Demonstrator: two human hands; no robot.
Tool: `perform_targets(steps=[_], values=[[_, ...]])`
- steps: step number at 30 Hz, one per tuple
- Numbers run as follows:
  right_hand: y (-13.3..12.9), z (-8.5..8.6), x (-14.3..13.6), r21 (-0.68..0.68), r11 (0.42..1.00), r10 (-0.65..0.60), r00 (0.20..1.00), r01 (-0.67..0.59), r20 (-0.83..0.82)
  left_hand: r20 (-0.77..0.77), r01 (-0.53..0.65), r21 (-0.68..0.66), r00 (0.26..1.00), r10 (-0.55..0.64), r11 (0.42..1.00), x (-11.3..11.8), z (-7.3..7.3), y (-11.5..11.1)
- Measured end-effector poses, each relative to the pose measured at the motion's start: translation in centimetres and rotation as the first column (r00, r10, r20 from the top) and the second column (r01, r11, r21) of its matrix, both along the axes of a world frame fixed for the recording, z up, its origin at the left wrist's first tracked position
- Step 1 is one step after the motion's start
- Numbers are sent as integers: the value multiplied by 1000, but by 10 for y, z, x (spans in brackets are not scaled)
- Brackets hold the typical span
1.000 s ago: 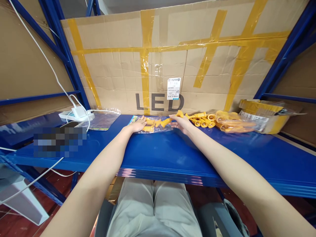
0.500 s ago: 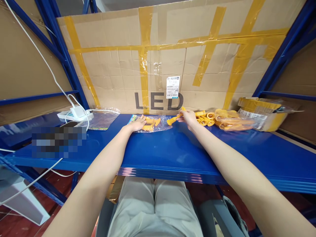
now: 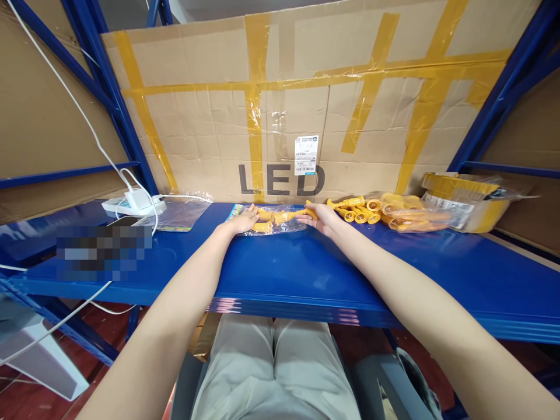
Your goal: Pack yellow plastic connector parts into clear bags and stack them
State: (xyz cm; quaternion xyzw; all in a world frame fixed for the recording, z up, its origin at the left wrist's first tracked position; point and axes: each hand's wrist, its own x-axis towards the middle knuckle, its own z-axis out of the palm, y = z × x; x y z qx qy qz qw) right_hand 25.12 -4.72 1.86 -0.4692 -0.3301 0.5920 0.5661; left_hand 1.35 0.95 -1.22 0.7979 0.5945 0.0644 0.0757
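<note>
My left hand (image 3: 245,220) lies with fingers stretched out over the left part of a clear plastic bag (image 3: 294,224), which has a colourful printed strip at its left end. Yellow plastic pieces with flared ends (image 3: 263,227) are in the bag, partly under my fingers. With closed fingers, my right hand (image 3: 324,220) grips another yellow flared piece (image 3: 286,216) by its right end, its left end at the bag. Beside that hand, on the right, rests a pile of the same yellow pieces (image 3: 361,216). My right fingertips are partly hidden.
Right of the pile are a clear bag of yellow pieces (image 3: 415,214) and a taped carton (image 3: 476,204). A flat plastic bag (image 3: 184,213), a white power strip with plug (image 3: 137,199) and a blurred dark object (image 3: 105,248) are on the left. A large cardboard sheet (image 3: 210,134) stands behind the blue shelf (image 3: 280,268).
My right hand has moved left with the yellow piece, bringing its flared end in among the pieces at the bag. My left hand has stayed in place.
</note>
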Motion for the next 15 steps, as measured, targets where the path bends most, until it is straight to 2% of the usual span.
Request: perform_targets(steps=[3,6,10,15], values=[[2,1,4,-68,997,-40,996,35,-83,-2,-7,-12,1000,7,1000,1,2,-3],[3,1,6,-93,995,-43,995,35,-87,1,2,-25,1000,-2,1000,1,4,-3],[3,-1,4,-88,996,31,999,-33,-32,27,32,-16,999,-31,999,0,3,-1],[2,-2,4,-51,993,103,993,-106,-63,95,42,-43,995,-37,998,4,5,-5]])
